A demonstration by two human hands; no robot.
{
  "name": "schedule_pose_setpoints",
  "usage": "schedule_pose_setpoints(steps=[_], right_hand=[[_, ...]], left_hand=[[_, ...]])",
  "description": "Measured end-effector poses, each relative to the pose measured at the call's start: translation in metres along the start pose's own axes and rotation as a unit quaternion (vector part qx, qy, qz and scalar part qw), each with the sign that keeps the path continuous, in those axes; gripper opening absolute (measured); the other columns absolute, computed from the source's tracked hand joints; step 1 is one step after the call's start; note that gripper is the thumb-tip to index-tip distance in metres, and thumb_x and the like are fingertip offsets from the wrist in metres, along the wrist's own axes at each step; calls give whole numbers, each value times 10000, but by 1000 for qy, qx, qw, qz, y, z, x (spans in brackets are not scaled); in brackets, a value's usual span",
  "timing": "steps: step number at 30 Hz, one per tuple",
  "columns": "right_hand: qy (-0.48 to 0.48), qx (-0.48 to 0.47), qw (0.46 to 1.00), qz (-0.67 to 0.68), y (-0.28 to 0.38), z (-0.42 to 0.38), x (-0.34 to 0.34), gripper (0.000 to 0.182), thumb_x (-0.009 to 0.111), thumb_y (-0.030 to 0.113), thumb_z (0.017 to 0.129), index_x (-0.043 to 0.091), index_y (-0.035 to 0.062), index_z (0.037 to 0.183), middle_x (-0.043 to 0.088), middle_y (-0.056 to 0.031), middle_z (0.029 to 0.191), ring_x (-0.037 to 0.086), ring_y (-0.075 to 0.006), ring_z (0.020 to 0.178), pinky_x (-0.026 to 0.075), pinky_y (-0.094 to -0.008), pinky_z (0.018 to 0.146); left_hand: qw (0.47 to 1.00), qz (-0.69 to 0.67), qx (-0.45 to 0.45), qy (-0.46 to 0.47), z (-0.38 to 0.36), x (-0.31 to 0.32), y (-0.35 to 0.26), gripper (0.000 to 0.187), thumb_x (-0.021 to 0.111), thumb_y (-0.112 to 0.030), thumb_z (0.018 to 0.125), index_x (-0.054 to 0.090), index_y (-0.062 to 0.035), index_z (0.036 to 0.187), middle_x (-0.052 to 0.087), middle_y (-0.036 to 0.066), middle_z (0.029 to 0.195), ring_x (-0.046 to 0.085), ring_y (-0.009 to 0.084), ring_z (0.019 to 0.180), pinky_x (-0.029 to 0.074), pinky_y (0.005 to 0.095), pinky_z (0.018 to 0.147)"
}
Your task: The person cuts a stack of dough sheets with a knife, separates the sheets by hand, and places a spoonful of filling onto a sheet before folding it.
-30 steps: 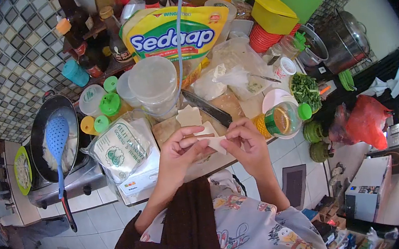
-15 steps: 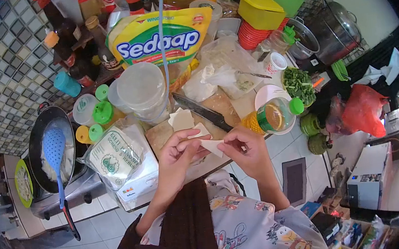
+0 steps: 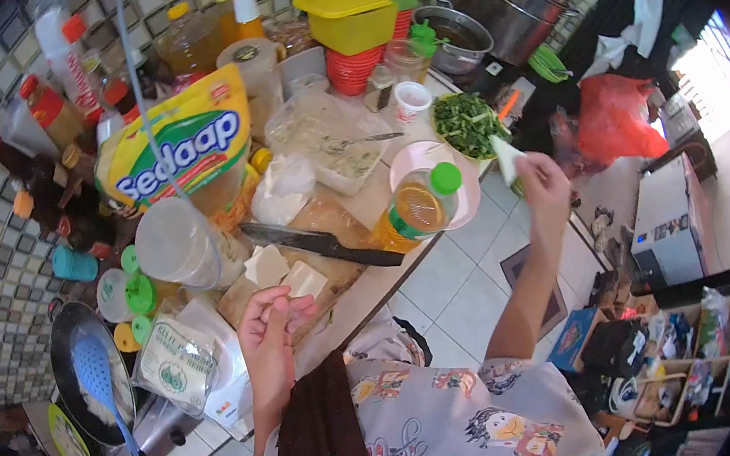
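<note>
The right hand point(image 3: 546, 187) pinches a pale wonton wrapper point(image 3: 505, 156) between thumb and fingers, out beside the chopped greens point(image 3: 466, 125) — a light grip at the edge suits so thin a sheet, since squeezing could crease or tear it. Near the square wrappers point(image 3: 305, 279) on the cutting board point(image 3: 341, 216), the left hand's point(image 3: 270, 329) fingers are curled in; whether they hold anything, I cannot tell. Between the hands, the knife point(image 3: 321, 240) and upright oil bottle point(image 3: 414, 209) obstruct a low path, so clearance matters.
</note>
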State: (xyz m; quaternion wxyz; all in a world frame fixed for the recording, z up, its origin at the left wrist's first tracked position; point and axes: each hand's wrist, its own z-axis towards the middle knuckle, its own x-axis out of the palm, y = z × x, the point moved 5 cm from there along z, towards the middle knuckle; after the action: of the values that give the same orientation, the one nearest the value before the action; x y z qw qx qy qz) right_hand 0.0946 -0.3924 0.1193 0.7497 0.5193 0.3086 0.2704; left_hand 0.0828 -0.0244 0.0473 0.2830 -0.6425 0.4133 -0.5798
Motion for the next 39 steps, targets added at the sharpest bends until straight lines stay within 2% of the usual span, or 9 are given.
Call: schedule_pose_setpoints(steps=[5,12,18,25,29,32,34,37,39], right_hand=[[62,-55,972,-220,-102,46,36,139,642,138,718,638,25,798,602,-105,674,534,-137,565,422,-264,545],[163,-128,932,-299,-173,76,72,162,631,172,702,621,17,751,589,-138,702,570,-252,607,444,-330,570],[111,-133,916,-361,-170,74,80,164,601,184,716,555,37,773,570,-159,794,558,-335,715,433,-410,612],[56,-158,921,-350,-160,67,82,161,587,153,731,517,38,817,549,-153,770,544,-332,695,434,-388,609],[-41,-160,970,-181,-111,60,60,103,580,75,759,519,34,831,534,-68,713,520,-150,648,423,-259,609],[-100,-200,971,-85,-36,33,44,72,552,69,813,512,23,850,515,-17,738,479,-81,665,401,-211,599],[-129,-225,965,-38,6,9,33,60,523,65,840,500,10,850,505,-18,767,474,-81,671,398,-207,589],[-112,-214,970,37,39,-43,28,72,518,62,839,488,3,865,506,-32,786,470,-73,680,389,-196,593],[-31,-313,949,11,62,-77,47,51,526,56,816,511,11,836,513,-46,730,463,-67,616,369,-188,527]], left_hand=[[1000,23,-6,13,-1,8,0,161,445,-109,889,507,5,983,629,147,835,614,179,756,480,302,741],[999,32,19,3,-3,0,-4,156,439,-103,886,520,2,967,627,129,790,602,166,710,479,303,721],[999,31,30,-10,-1,-4,-8,173,419,-106,894,518,15,968,625,140,800,605,170,723,478,300,726],[988,131,43,-70,-4,-28,-8,183,445,-129,891,520,9,985,613,126,858,579,155,773,456,278,738],[972,208,81,-79,-4,-38,-7,231,495,-157,873,522,17,1023,605,115,920,580,153,804,439,285,750],[896,429,77,-82,1,-38,-3,282,566,-171,820,523,-9,1046,582,116,940,560,212,836,413,328,788],[775,609,163,-34,7,-29,3,350,612,-173,758,518,-37,1068,544,125,942,502,277,894,377,365,828],[742,641,191,-40,13,-19,12,395,650,-188,701,528,-46,1049,497,117,985,440,306,922,367,386,819],[721,664,194,-47,15,-18,16,397,666,-200,687,538,-48,1030,494,110,987,439,298,917,369,387,812]])
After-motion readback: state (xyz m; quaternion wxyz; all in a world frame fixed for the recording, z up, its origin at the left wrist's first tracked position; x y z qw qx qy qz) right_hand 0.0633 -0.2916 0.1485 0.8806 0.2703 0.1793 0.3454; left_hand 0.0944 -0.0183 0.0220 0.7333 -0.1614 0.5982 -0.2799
